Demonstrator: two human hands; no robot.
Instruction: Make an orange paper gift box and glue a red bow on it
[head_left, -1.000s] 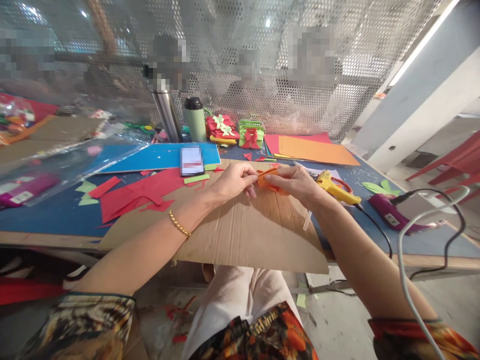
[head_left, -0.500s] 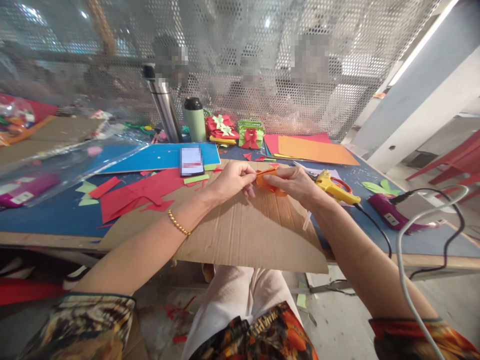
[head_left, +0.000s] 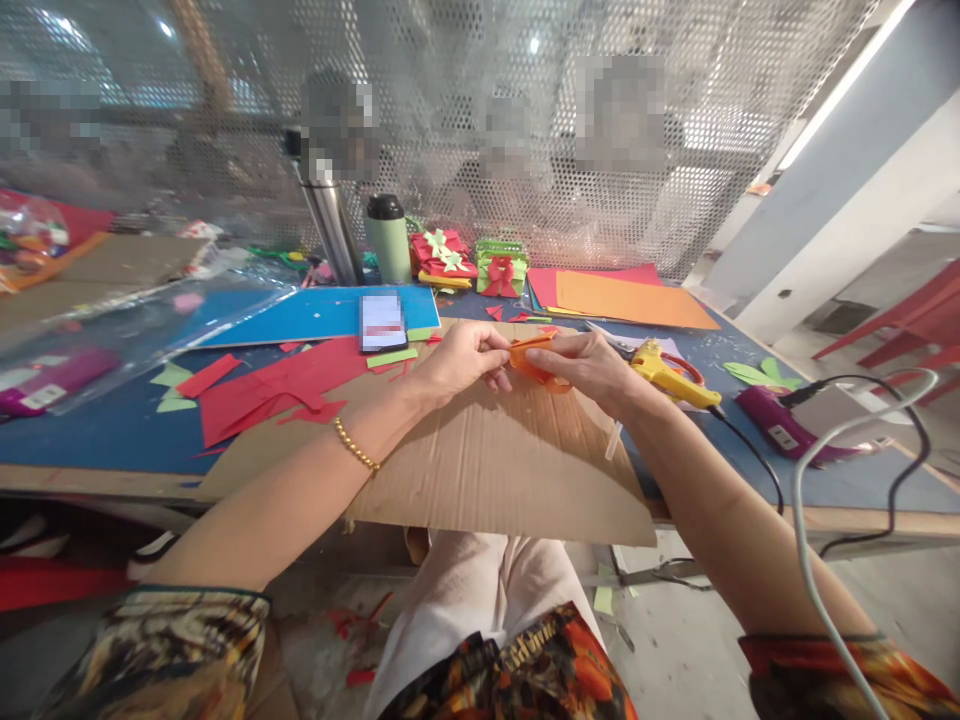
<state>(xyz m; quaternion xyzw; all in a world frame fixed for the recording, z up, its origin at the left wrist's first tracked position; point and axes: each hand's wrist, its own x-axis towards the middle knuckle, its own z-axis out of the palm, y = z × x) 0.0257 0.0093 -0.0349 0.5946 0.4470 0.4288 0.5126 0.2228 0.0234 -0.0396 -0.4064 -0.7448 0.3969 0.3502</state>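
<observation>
Over a brown cardboard sheet, my right hand grips a small folded piece of orange paper, thumb laid along its near face. My left hand is closed in a pinch at the paper's left edge; its fingertips partly hide the contact. Right beside my right hand lie a yellow glue gun with a black cord and scissors, partly covered. A phone and a light green paper strip lie beyond my left wrist.
Red paper pieces lie left on the blue tabletop. A steel flask, a green bottle, a green paper box and orange sheets stand or lie at the back. A purple power strip with cables is at right.
The orange paper has tilted slightly between my fingers, showing a bit more of its folded face. Both hands stay in nearly the same place.
</observation>
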